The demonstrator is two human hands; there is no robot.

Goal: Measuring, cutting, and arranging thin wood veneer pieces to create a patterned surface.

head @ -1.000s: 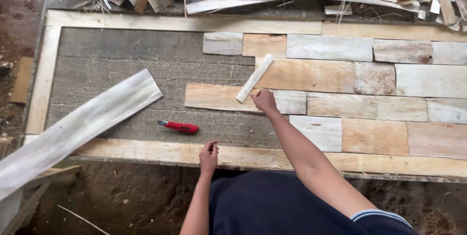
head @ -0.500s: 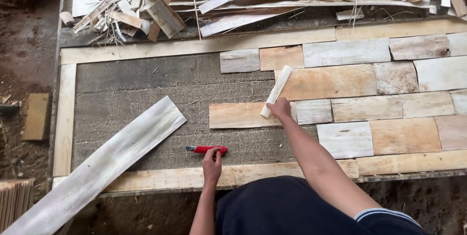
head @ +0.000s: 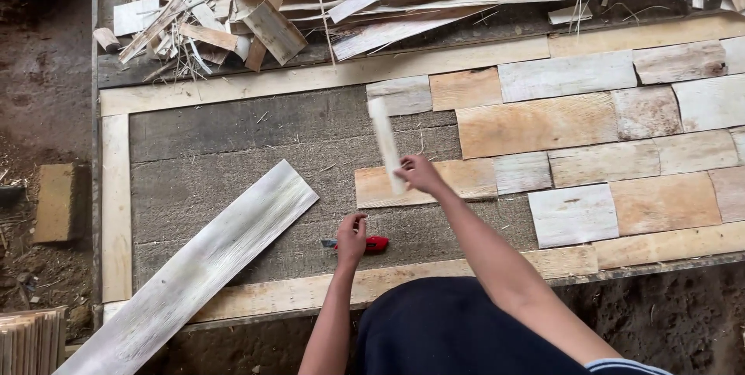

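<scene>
The right hand (head: pixel 420 174) is closed around the bottom end of a thin wood strip (head: pixel 386 142), holding it up over the middle of the bench (head: pixel 233 134). The left hand (head: pixel 351 240) rests with bent fingers on a red knife (head: pixel 371 245) near the front edge. A long pale board (head: pixel 206 266) lies slanted at the front left corner. Flat wood pieces (head: pixel 535 123) cover the right side. The strip looks light and stiff but may snap, so holding it nearer the middle seems safer.
</scene>
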